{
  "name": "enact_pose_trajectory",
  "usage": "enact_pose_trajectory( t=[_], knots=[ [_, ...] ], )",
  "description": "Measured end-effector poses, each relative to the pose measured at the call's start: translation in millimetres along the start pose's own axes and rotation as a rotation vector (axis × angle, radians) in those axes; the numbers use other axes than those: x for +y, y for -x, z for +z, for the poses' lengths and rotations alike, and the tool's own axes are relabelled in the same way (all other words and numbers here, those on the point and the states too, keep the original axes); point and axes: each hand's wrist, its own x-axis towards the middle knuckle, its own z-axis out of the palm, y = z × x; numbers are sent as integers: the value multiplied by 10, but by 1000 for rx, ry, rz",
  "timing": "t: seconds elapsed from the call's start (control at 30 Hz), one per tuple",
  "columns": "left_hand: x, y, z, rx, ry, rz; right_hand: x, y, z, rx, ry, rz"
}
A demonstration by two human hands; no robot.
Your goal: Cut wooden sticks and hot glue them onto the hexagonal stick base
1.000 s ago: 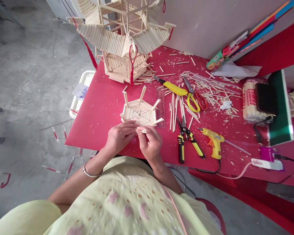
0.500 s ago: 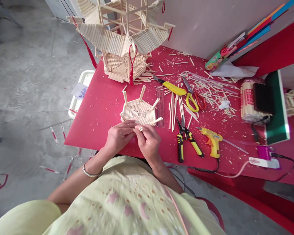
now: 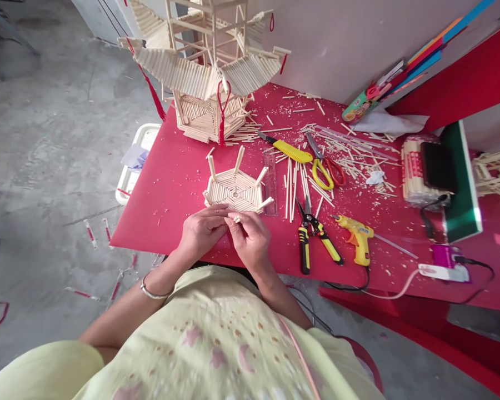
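My left hand and my right hand meet near the table's front edge, fingers closed together on small pale wooden sticks. Only the stick ends show at my right fingertips; the rest is hidden by the fingers. Just beyond my hands lies a hexagonal base of wooden sticks, with short posts standing at its corners. Its near edge is partly covered by my hands. Behind it rises a tiered pagoda model of the same sticks, hung with red tassels.
Right of the base lie a clear ruler, a yellow utility knife, scissors, pruning shears and a yellow glue gun. Loose sticks and crumbs litter the red table. Farther right are a stick bundle and a power strip.
The view has shifted slightly, so the table's things sit a little farther left. My hands keep nearly the same pose, still closed on the sticks.
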Motion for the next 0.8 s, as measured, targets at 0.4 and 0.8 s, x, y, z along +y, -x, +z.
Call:
enact_pose_trajectory(
  t=[0.4,0.8],
  knots=[
    [-10,25,-6,-6,1,17,26,59,-30,-22,79,47],
    [130,38,-136,73,162,73,83,180,-94,-73,145,93]
  ],
)
